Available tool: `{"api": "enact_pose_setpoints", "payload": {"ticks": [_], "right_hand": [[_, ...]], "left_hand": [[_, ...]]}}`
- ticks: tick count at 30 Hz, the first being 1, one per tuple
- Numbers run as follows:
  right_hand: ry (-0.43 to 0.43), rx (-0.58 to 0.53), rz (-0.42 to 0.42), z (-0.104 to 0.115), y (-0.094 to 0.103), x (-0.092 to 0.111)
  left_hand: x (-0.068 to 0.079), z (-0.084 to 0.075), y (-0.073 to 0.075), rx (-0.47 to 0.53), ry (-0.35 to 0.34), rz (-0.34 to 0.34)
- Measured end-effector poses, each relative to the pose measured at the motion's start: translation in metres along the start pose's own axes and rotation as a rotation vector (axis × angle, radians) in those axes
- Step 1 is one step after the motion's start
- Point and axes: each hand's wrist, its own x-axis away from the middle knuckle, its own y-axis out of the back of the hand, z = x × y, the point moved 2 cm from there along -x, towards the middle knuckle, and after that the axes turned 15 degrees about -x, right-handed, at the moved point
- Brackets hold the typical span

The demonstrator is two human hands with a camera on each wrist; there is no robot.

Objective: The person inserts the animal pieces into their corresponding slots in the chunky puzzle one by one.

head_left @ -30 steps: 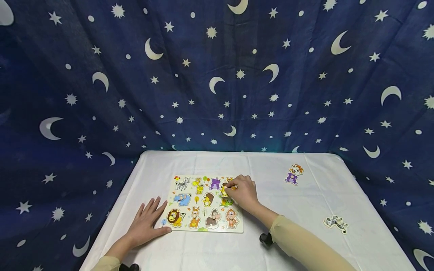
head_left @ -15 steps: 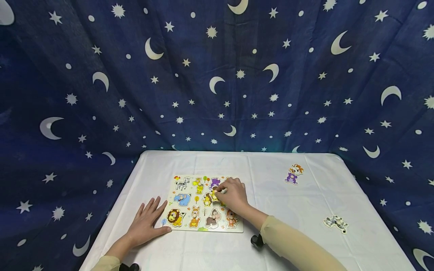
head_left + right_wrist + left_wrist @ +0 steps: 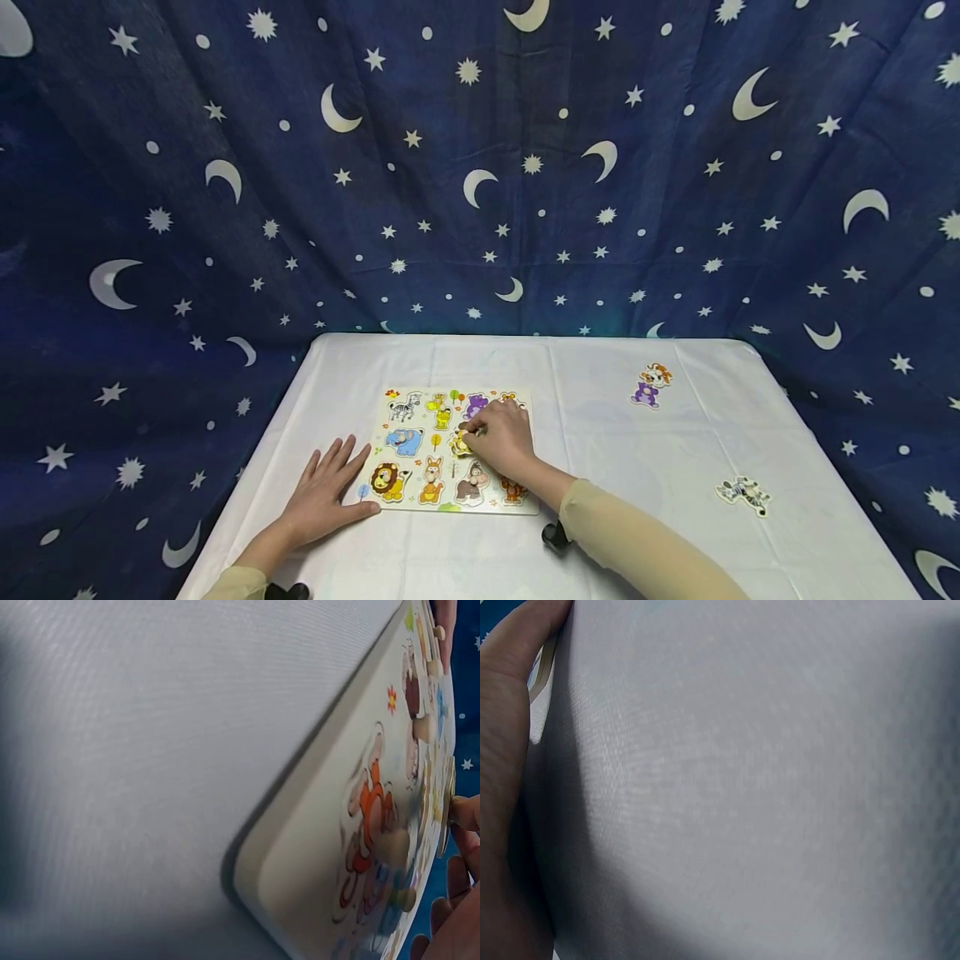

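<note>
My right hand [image 3: 504, 440] reaches over the wooden animal puzzle board [image 3: 382, 400]. Its thumb and fingertips pinch a yellow-and-brown puzzle piece [image 3: 459, 447] close over the hedgehog's spot, mid-board. The right wrist view shows that piece [image 3: 447, 810] edge-on above the board, between thumb and finger. My left hand [image 3: 322, 492] rests on the table with spread fingers, its thumb at the board's lower-left corner. A thumb [image 3: 510, 652] lies against the board's edge in the left wrist view. The purple animal, top right, and the monkey [image 3: 513, 493] are partly covered by my right hand and wrist.
Off the board, at the back right of the white-covered table [image 3: 600, 450], a purple puzzle piece [image 3: 645, 395] lies against an orange-and-white one [image 3: 657, 375]. A zebra piece [image 3: 742, 495] lies further forward. Pieces on the board, such as the lion [image 3: 387, 482], carry knobs. A starry curtain [image 3: 420, 208] hangs behind.
My right hand has carried the yellow-and-brown puzzle piece left and slightly toward me, from the board's right side to the hedgehog's spot. My left hand has stayed still.
</note>
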Motion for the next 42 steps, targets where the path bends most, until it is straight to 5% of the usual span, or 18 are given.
{"api": "enact_pose_setpoints", "payload": {"ticks": [42], "right_hand": [[-0.029,0.093,0.038,-0.001,-0.014,0.0]], "left_hand": [[-0.001,0.001,-0.003,0.003,0.019,0.032]]}}
